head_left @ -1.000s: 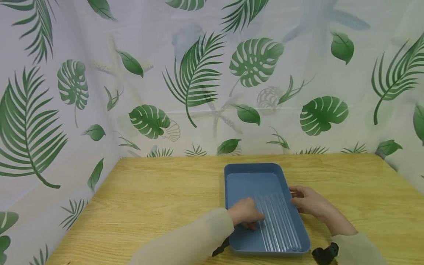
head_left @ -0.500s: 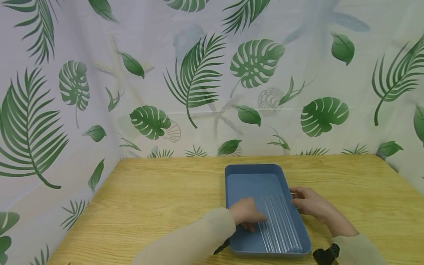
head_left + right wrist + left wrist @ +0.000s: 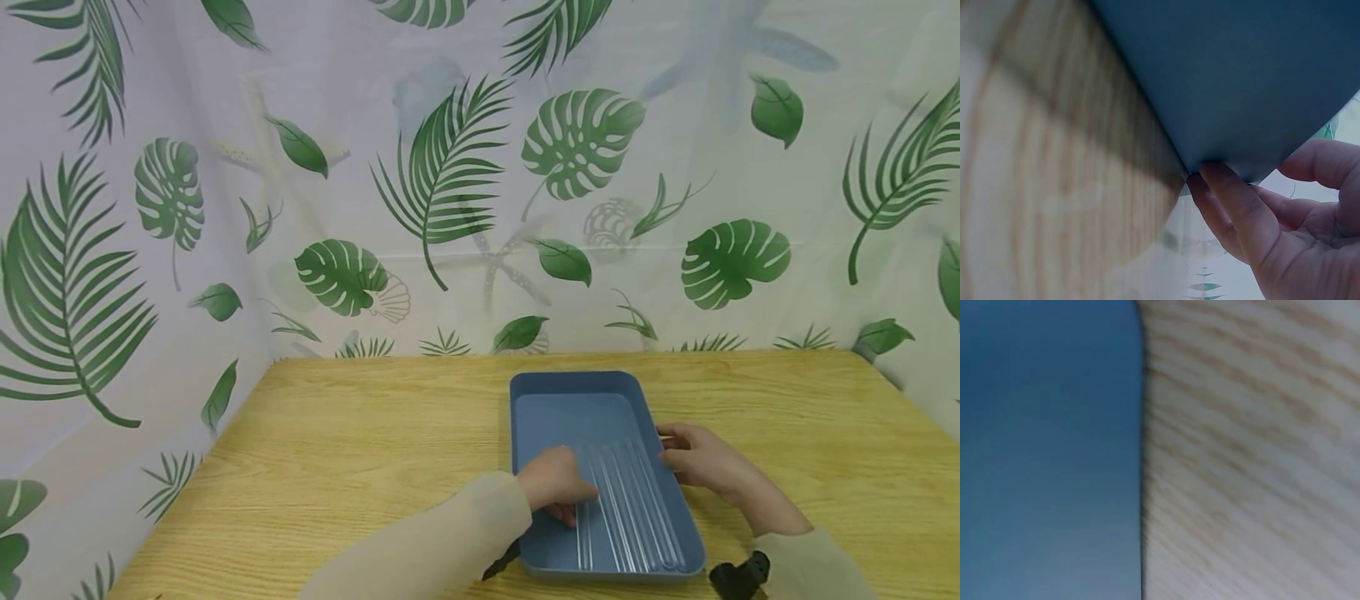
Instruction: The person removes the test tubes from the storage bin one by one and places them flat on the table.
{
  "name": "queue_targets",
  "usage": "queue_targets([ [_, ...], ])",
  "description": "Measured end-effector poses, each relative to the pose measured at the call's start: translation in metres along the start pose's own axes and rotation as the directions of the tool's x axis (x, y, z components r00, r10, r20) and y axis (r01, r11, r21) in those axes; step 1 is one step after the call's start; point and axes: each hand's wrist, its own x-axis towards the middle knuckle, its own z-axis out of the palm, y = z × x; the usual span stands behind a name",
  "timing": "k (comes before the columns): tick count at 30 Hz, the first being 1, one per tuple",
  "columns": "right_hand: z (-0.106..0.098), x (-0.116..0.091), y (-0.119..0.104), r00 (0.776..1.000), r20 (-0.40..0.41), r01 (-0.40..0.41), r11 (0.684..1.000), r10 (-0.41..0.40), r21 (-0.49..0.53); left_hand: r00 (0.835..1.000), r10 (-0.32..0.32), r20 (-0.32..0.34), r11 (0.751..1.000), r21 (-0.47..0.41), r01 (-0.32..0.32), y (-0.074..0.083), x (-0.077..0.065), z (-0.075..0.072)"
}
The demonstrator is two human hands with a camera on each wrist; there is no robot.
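Note:
In the head view, several long clear tubes (image 3: 637, 508) lie side by side in a blue rectangular tray (image 3: 573, 417). My left hand (image 3: 553, 479) reaches over the tray's left wall with bent fingers and pinches one clear tube (image 3: 584, 546), which lies apart from the others, left of the row. My right hand (image 3: 701, 458) is at the outside of the tray's right wall. Its fingers (image 3: 1235, 203) touch the blue wall low down in the right wrist view, with the thumb near the rim. The left wrist view shows only the tray (image 3: 1047, 456) and tabletop.
The tray stands on a wood-grain table (image 3: 375, 450). A white curtain (image 3: 465, 192) with green leaf prints rises along the table's back and sides. A black wrist device (image 3: 738, 575) sits by the right sleeve, close to the tray's front right corner.
The leftmost tube has shifted left, leaving a gap between it and the row. My left hand has moved only slightly. The right hand and tray have stayed put.

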Motion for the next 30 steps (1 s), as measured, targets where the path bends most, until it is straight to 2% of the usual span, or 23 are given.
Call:
queue_targets([
  [6, -0.001, 0.000, 0.002, 1.000, 0.005, 0.005, 1.000, -0.005, -0.006, 0.999, 0.033, 0.000, 0.998, -0.050, -0.033, -0.002, -0.001, -0.002],
  [12, -0.001, 0.000, 0.001, 1.000, -0.001, 0.008, 1.000, -0.008, -0.003, 0.994, 0.096, -0.050, 0.990, -0.098, -0.101, -0.003, -0.005, -0.009],
  [16, 0.001, 0.000, 0.000, 1.000, -0.003, 0.003, 1.000, -0.003, 0.003, 0.991, 0.107, -0.075, 0.970, -0.212, -0.121, -0.005, -0.006, -0.016],
  [18, 0.001, 0.000, 0.000, 1.000, -0.003, 0.001, 1.000, -0.001, 0.002, 0.988, 0.123, -0.091, 0.945, -0.292, -0.145, -0.007, -0.005, -0.019],
  [21, 0.001, 0.000, 0.000, 1.000, -0.006, -0.005, 1.000, 0.005, 0.001, 0.983, 0.141, -0.122, 0.887, -0.425, -0.180, -0.010, -0.002, -0.022],
  [24, 0.000, 0.000, 0.000, 1.000, -0.002, 0.000, 1.000, 0.000, -0.006, 0.977, 0.144, -0.158, 0.828, -0.522, -0.206, -0.013, -0.001, -0.025],
  [30, -0.001, 0.000, 0.000, 1.000, 0.004, -0.002, 1.000, 0.002, -0.008, 0.957, 0.174, -0.233, 0.710, -0.644, -0.286, -0.014, -0.005, -0.033],
])
